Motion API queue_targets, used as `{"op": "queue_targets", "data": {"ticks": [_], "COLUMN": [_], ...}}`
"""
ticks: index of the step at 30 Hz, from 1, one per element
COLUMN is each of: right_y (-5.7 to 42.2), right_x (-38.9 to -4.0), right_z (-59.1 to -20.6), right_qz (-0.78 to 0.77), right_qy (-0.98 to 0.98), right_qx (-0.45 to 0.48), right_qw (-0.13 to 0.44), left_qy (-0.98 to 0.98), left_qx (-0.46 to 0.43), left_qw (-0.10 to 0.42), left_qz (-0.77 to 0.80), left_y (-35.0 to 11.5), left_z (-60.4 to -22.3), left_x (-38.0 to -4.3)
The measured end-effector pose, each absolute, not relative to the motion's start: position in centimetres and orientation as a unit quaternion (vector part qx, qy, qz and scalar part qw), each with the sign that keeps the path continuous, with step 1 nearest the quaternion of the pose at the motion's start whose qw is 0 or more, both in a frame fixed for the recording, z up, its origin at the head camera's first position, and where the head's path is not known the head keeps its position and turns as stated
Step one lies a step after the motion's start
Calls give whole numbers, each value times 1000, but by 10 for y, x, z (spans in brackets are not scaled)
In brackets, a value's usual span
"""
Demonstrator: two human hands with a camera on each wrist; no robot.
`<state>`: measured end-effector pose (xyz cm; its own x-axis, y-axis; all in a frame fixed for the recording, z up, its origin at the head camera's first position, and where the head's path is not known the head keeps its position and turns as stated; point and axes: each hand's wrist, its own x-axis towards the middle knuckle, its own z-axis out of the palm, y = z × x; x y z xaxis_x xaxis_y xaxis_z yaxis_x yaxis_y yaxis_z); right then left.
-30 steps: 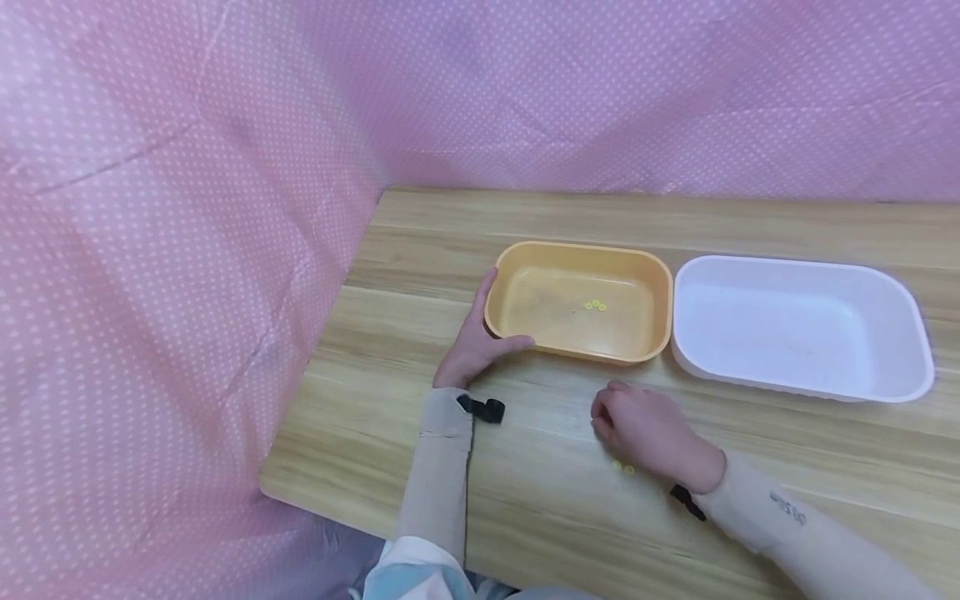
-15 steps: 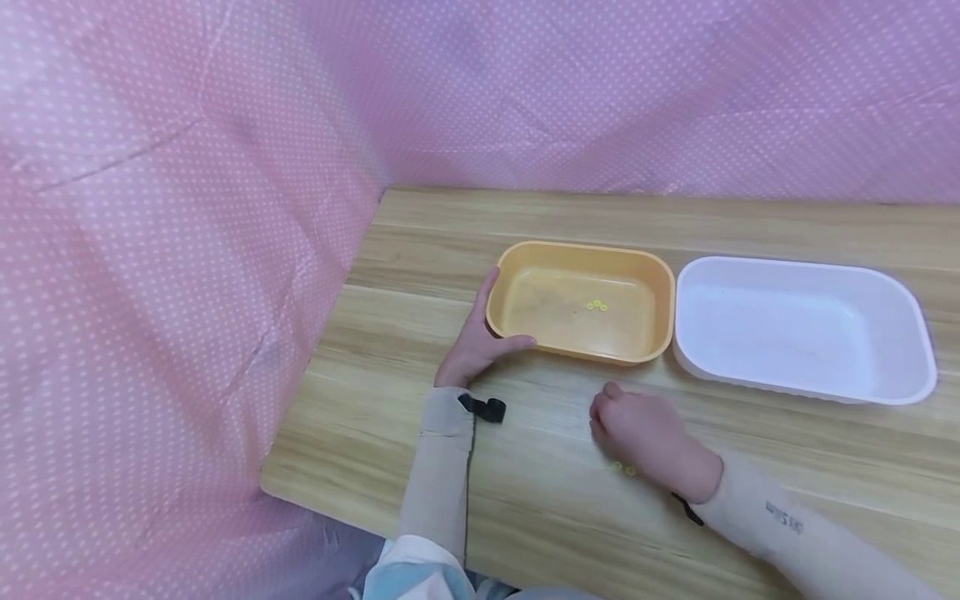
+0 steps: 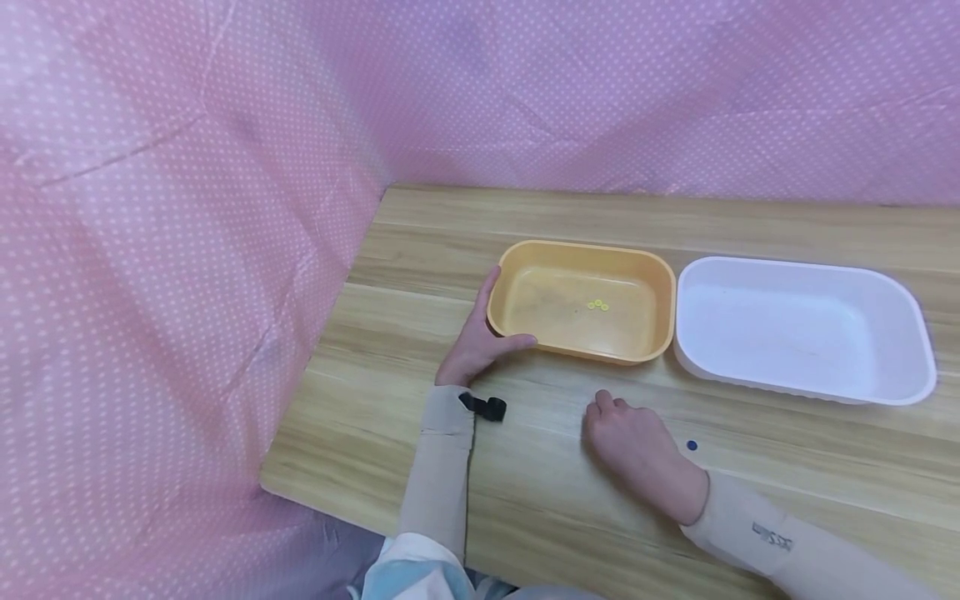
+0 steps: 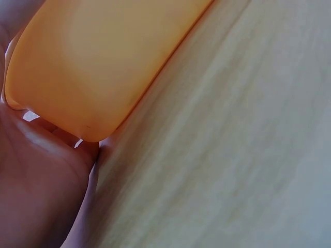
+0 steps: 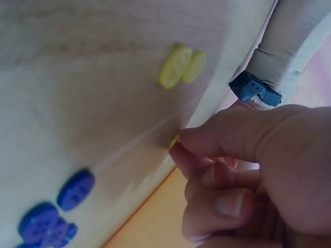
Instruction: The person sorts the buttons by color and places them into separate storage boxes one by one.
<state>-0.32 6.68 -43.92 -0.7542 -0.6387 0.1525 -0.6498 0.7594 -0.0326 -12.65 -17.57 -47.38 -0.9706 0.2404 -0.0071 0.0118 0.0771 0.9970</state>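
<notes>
My left hand (image 3: pixel 474 346) holds the left end of an orange plastic basin (image 3: pixel 585 346), thumb along the front and fingers along the left side. The left wrist view shows the palm against the basin's wall (image 4: pixel 119 57). Inside the basin lie three small yellow buttons (image 3: pixel 597 305). In front of it, low over the table, my right hand (image 3: pixel 641 450) pinches a yellow button (image 5: pixel 175 140) between thumb and index finger, the other fingers curled. Beside that hand in the right wrist view are two yellow buttons (image 5: pixel 176 66), hidden in the head view.
Several blue buttons (image 5: pixel 76 189) lie on the table near the right hand; one blue button (image 3: pixel 692 445) shows in the head view. To the right of the orange basin stands a white basin (image 3: pixel 802 387). Pink dotted cloth (image 3: pixel 600 92) hangs behind the wooden table (image 3: pixel 360 400).
My right hand has shifted slightly left and toward me, covering the two yellow buttons and uncovering a blue one in the head view. My left hand stays on the basin.
</notes>
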Motion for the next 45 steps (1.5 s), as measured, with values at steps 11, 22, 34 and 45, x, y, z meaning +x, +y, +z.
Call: {"op": "queue_targets", "data": {"ticks": [11,22,34,45], "right_y": [67,75,92,123], "right_x": [-3,-8,-32,-72], "right_z": [-436,-433,-408,-363], "right_qz": [41,61,325,543], "right_qy": [-941,-941,-893,-793], "right_qx": [334,333,292,117], "right_qw": [29,-3,-108,-250], "left_qy": [736,734,738,713], "left_qx": [83,84,86,91], "left_qw": [87,85,80,104], "left_qz": [667,668,664,688], "left_y": [-175,-175,-176,-172], "left_z": [-473,-473,-474,-450], "left_x": [-126,-126,-126,-118]}}
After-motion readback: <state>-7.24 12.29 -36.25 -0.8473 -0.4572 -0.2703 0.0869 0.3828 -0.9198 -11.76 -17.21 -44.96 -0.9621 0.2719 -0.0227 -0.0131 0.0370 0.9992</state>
